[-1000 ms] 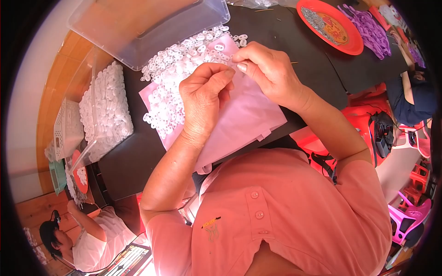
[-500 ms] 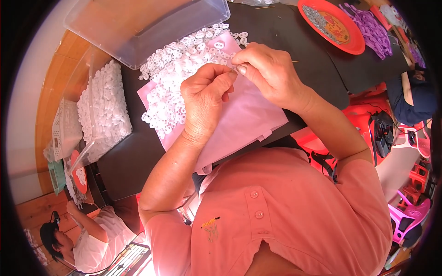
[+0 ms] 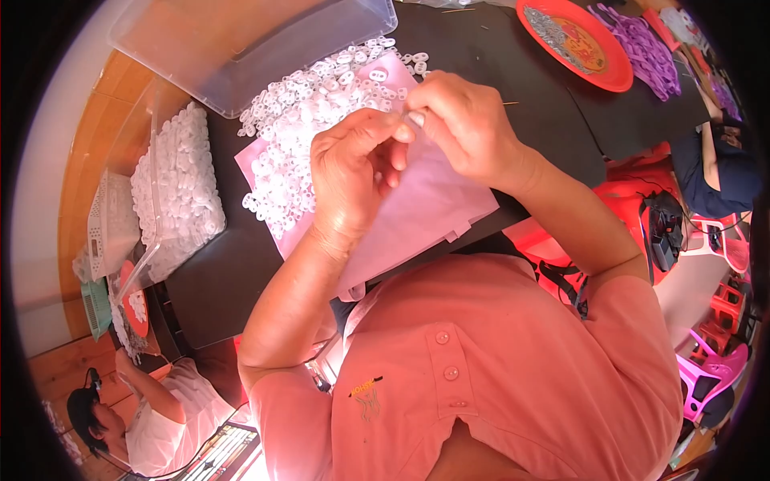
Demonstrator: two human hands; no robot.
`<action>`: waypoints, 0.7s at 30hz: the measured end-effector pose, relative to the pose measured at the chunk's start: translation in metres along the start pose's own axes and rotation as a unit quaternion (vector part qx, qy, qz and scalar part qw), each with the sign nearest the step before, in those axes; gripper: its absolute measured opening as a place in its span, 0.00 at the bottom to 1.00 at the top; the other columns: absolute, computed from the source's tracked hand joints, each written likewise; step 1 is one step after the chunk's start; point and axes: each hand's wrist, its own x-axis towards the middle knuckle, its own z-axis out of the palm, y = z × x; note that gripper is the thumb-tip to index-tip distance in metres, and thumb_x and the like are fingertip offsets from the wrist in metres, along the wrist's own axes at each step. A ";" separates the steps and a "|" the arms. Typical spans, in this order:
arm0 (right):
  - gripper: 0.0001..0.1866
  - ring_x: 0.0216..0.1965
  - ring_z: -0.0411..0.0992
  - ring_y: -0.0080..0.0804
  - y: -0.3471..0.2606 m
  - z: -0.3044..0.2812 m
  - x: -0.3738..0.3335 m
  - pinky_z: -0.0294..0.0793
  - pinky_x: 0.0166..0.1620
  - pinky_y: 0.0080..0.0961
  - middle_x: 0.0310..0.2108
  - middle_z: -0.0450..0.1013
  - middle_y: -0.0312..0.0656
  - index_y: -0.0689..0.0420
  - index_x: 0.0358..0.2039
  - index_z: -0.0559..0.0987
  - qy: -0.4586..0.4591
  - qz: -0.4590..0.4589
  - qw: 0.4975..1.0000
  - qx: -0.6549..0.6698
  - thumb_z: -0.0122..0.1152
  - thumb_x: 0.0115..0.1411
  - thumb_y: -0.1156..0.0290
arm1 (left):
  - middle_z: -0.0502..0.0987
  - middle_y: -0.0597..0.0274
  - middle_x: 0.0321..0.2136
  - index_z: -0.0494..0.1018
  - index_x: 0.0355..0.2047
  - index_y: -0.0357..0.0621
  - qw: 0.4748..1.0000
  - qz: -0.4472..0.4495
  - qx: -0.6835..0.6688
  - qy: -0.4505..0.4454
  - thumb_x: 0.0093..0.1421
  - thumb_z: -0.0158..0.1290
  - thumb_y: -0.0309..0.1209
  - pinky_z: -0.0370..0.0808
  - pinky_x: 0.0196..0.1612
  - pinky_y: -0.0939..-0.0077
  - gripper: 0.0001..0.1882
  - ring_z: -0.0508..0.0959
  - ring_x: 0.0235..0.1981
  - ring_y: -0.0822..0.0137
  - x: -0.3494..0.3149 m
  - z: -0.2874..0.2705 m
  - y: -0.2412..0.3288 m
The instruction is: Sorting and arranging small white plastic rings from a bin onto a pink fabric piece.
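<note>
My left hand and my right hand meet fingertip to fingertip above a pink cloth. Thumb and forefinger of each are pinched together. Whatever sits between them is too small and covered to name. Several small white oval plastic pieces with two holes lie heaped on the cloth's far left part, partly behind my left hand. A single white piece rests on the cloth beyond my fingers.
A clear plastic bin stands at the back. Left of the heap is a clear box full of white pieces. A red plate with small metal bits and purple strips lie far right. A co-worker sits lower left.
My left hand has turned slightly, its thumb higher and its lower fingers loosened outward. My right fingers have closed in a little. The heap and the cloth look the same.
</note>
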 end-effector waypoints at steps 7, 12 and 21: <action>0.09 0.30 0.75 0.42 0.016 0.002 0.000 0.73 0.31 0.35 0.29 0.74 0.39 0.55 0.34 0.75 0.024 0.050 0.995 -0.078 0.57 0.52 0.82 | 0.76 0.61 0.20 0.75 0.24 0.39 0.905 0.210 0.371 -0.004 0.51 0.60 0.26 0.72 0.26 0.72 0.04 0.76 0.21 0.62 0.012 -0.017 -0.016; 0.07 0.29 0.76 0.41 0.028 -0.004 0.001 0.74 0.31 0.33 0.30 0.76 0.39 0.55 0.31 0.77 0.066 0.127 0.990 0.007 0.57 0.52 0.81 | 0.75 0.57 0.24 0.74 0.27 0.38 0.769 0.288 0.563 -0.092 0.50 0.60 0.22 0.72 0.30 0.70 0.05 0.77 0.25 0.60 0.013 -0.017 -0.016; 0.07 0.36 0.70 0.43 -0.020 -0.024 -0.032 0.69 0.37 0.37 0.30 0.70 0.43 0.57 0.27 0.76 -0.209 -0.016 0.953 -0.218 0.59 0.44 0.73 | 0.75 0.54 0.26 0.73 0.26 0.41 0.799 0.257 0.535 -0.098 0.50 0.60 0.28 0.74 0.31 0.61 0.07 0.77 0.28 0.51 0.013 -0.018 -0.007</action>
